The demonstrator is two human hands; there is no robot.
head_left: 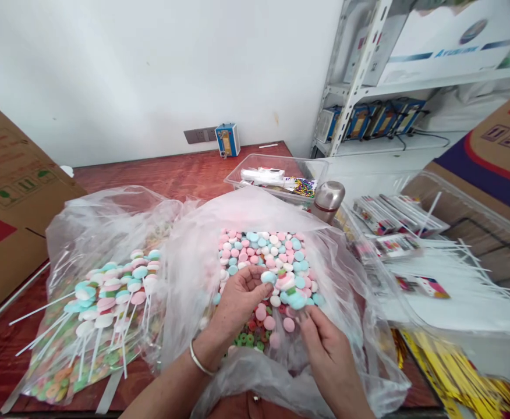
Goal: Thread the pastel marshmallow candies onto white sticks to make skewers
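Many candy sticks [105, 304] are lying, apparently finished, on the left-hand plastic bag [63, 238], while plenty of loose candies [254, 259] are waiting in the open bag [346, 262] on the bench [159, 169]. One candy stack [286, 282] is hanging above them, seemingly part-built. Left fingers [250, 274] are pinching a blue candy [268, 277] beside it, nearly closed; right fingers [319, 321] are gripping the stack's lower end, probably by a stick, though blur is hiding this.
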